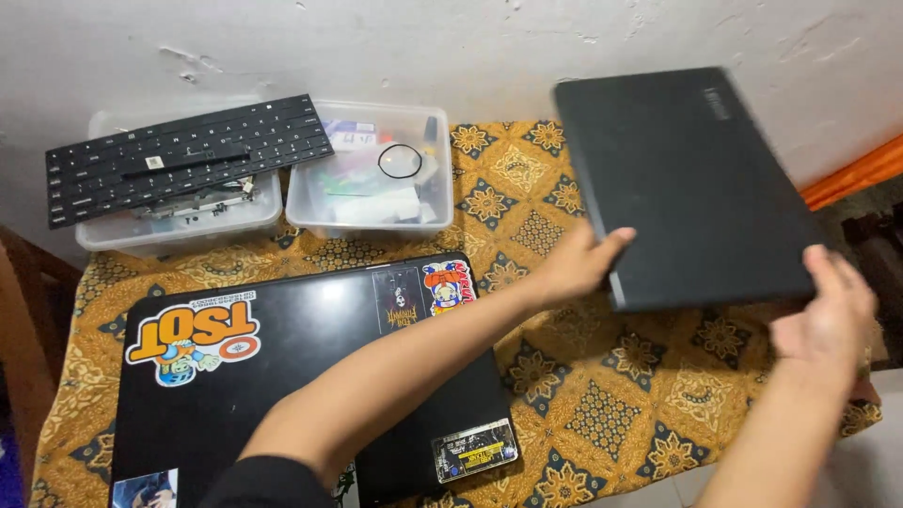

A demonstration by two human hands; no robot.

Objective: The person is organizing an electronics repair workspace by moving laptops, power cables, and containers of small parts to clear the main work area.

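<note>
Two laptops (691, 183) (301, 376) — two hands (578, 263) (828, 325)

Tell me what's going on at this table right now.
A person holds a closed matte black laptop in both bare hands, lifted at a tilt over the right side of a table with a gold patterned cloth. The left hand grips its near left edge, the right hand its near right corner. A second black laptop covered in stickers lies closed on the cloth to the left. Behind it stand two clear plastic bins, one with a loose black keyboard laid across its top.
</note>
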